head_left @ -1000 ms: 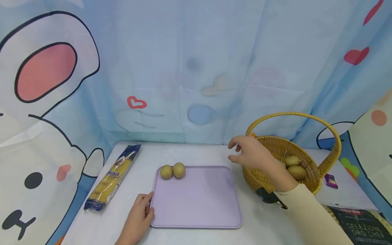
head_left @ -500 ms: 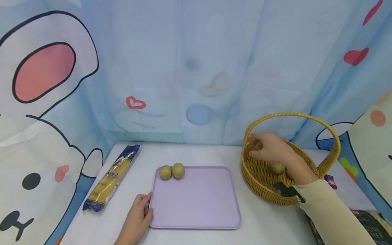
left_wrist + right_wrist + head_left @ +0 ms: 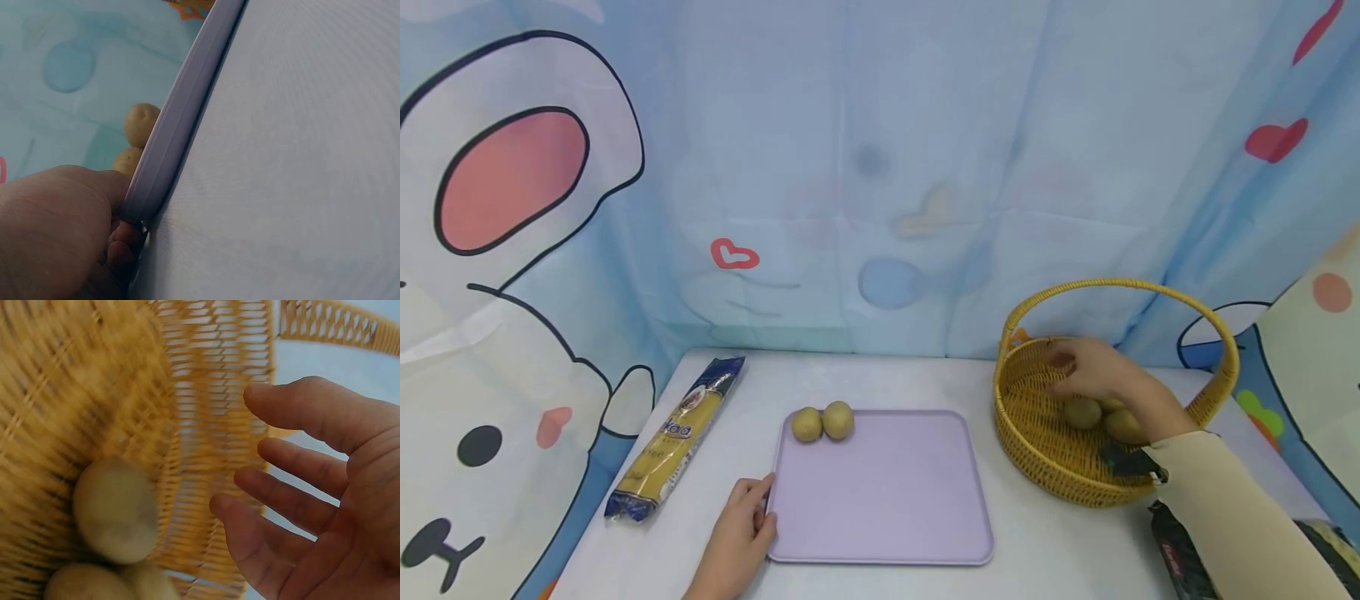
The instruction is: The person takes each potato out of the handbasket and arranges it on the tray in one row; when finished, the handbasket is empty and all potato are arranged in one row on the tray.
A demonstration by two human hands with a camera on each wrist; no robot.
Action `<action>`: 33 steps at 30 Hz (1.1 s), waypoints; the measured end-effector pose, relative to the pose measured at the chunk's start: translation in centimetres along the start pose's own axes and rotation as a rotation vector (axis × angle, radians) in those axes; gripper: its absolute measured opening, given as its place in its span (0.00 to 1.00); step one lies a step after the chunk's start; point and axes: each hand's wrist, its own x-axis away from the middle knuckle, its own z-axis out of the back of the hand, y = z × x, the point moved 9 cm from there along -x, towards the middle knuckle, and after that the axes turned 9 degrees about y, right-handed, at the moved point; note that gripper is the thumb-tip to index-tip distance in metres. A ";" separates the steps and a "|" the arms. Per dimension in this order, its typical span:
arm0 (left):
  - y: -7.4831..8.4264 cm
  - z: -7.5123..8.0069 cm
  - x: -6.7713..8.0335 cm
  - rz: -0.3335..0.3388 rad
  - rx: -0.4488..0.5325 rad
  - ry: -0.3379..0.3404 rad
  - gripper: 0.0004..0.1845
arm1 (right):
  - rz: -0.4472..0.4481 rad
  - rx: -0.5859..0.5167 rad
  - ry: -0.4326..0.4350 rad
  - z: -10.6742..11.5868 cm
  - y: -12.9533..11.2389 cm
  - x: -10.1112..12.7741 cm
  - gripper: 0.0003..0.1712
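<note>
Two potatoes (image 3: 838, 420) sit side by side at the far left corner of a lilac tray (image 3: 887, 500). At the tray's left edge, my left hand (image 3: 736, 533) pinches the rim; the left wrist view has the thumb side against the rim (image 3: 165, 137) and fingertips tucked beneath. Inside a wicker basket (image 3: 1045, 467) on the right, my right hand (image 3: 1097, 373) reaches under the arched handle, with fingers spread and nothing between them. Potatoes (image 3: 115, 509) lie in the basket just beside that hand, partly hidden by it in the head view.
A bag of spaghetti (image 3: 677, 437) lies slanted on the white table left of the tray. A dark package (image 3: 1180, 550) is at the front right, partly covered by the right sleeve. A patterned blue curtain (image 3: 887, 167) hangs behind the table.
My right hand has moved rightward from beside the basket's left rim to inside it, above the potatoes. The left hand and the tray have stayed put.
</note>
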 end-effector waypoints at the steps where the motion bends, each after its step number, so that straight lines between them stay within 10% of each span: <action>1: 0.0 0.0 0.0 0.000 0.001 0.000 0.27 | -0.007 -0.002 -0.006 -0.1 0.5 0.0 0.33; 15: -0.3 0.2 0.0 0.026 -0.002 0.008 0.27 | -0.075 -0.023 -0.180 -1.9 4.5 0.6 0.30; 22: -0.4 0.1 -0.1 0.011 0.013 0.021 0.28 | -0.249 -0.304 -0.249 -4.0 5.7 1.4 0.24; 33: -0.2 -0.1 -0.1 -0.001 0.024 -0.004 0.27 | -0.033 0.035 -0.172 -3.7 4.1 0.8 0.14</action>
